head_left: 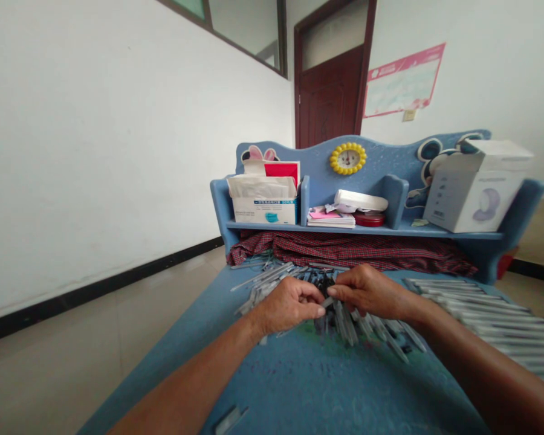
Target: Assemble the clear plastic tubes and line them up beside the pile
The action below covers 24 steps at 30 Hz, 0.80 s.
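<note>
One small clear plastic offcut [229, 419] lies at the near left of the blue bench [172, 368], well apart from everything else. Farther in, loose clear tubes [272, 277] lie at odd angles to the left of and beyond the left hand [288, 307]; judging by their disorder, these have not been dealt with. That hand pinches a short clear piece [327, 301] between thumb and forefinger, above the middle of the heap. Dark slender parts [320, 277] show just behind the fingertips, mixed in among the clear ones.

Next comes the right hand [367, 293], its thumb and forefinger bent in close beside the same piece; blur hides whether they grip it, so I cannot tell. Under and in front of this hand, more clear pen parts [344, 326] fan out towards the near side, unsorted by the look of them.

Farthest right, many pens [489, 320] lie side by side in a neat row, which I take for the finished share. Against that row, the scattered heap suggests the work is partly done, with a good many parts left.
</note>
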Each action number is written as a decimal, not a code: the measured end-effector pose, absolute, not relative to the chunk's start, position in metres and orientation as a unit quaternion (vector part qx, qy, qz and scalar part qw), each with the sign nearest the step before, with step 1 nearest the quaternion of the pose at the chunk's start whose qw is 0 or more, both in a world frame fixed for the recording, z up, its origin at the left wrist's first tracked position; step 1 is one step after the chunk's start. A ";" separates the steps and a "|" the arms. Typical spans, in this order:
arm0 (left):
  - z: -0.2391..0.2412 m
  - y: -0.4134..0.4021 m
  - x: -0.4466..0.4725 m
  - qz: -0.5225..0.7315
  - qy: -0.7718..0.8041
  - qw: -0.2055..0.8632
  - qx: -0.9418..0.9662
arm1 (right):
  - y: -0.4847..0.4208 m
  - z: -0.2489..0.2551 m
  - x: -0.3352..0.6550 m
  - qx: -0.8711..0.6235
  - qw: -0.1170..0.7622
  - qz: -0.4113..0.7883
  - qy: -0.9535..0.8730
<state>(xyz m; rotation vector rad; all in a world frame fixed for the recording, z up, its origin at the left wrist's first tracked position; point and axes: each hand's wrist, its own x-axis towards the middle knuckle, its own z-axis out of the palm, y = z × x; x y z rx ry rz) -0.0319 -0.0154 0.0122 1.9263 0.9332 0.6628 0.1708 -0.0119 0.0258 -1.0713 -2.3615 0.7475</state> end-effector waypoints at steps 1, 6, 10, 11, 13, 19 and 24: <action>0.012 -0.015 -0.032 0.266 0.376 0.436 0.773 | -0.012 0.027 0.171 -0.384 0.223 0.270 -0.854; 0.012 -0.015 -0.032 0.270 0.382 0.433 0.770 | -0.013 0.028 0.172 -0.382 0.238 0.284 -0.847; 0.012 -0.015 -0.032 0.269 0.379 0.434 0.772 | -0.012 0.027 0.170 -0.388 0.226 0.272 -0.851; 0.012 -0.016 -0.032 0.270 0.379 0.434 0.772 | -0.012 0.027 0.170 -0.390 0.224 0.269 -0.852; 0.013 -0.016 -0.032 0.270 0.377 0.431 0.774 | -0.012 0.028 0.171 -0.389 0.226 0.268 -0.852; 0.011 -0.014 -0.033 0.265 0.381 0.425 0.777 | -0.013 0.029 0.172 -0.384 0.232 0.295 -0.844; 0.012 -0.015 -0.032 0.270 0.381 0.424 0.776 | -0.012 0.029 0.171 -0.389 0.223 0.265 -0.853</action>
